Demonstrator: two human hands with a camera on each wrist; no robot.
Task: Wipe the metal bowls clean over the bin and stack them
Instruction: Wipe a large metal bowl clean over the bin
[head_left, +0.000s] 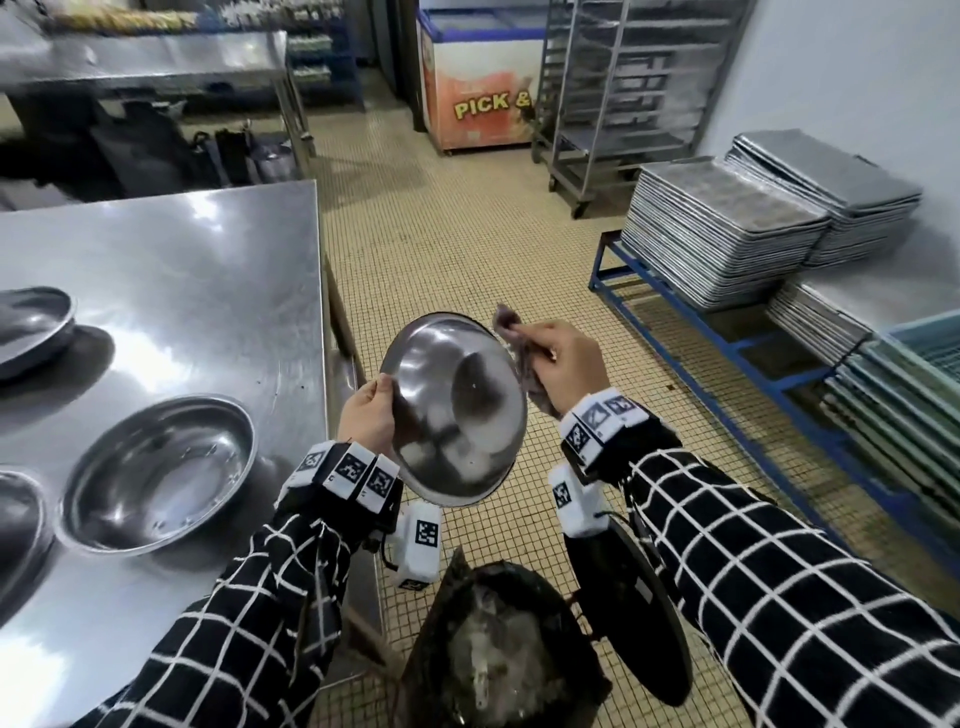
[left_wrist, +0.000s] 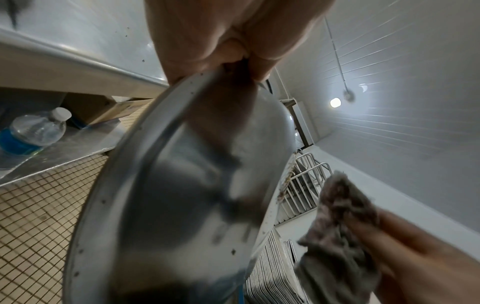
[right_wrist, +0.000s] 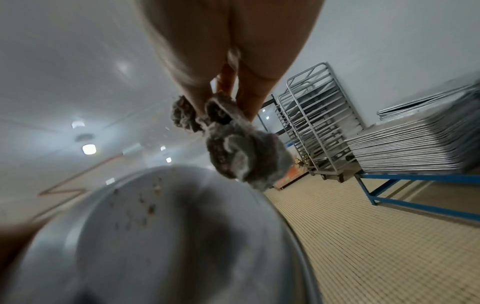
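Note:
My left hand (head_left: 371, 413) pinches the left rim of a metal bowl (head_left: 457, 410), tilted so its inside faces me, above the black-lined bin (head_left: 498, 649). In the left wrist view the bowl (left_wrist: 182, 195) shows specks of crumbs along its rim under my left hand (left_wrist: 233, 51). My right hand (head_left: 563, 358) holds a crumpled grey-brown cloth (head_left: 519, 353) at the bowl's upper right rim. The right wrist view shows the cloth (right_wrist: 239, 148) bunched in my right hand (right_wrist: 228, 61) just above the bowl (right_wrist: 168, 236), where crumbs cling.
Three more metal bowls lie on the steel table (head_left: 182, 270) at left: one near me (head_left: 161, 473), one at the left edge (head_left: 18, 525), one farther back (head_left: 31, 327). Stacked trays (head_left: 727, 228) on a blue frame (head_left: 727, 353) stand right; a rack (head_left: 618, 93) stands behind.

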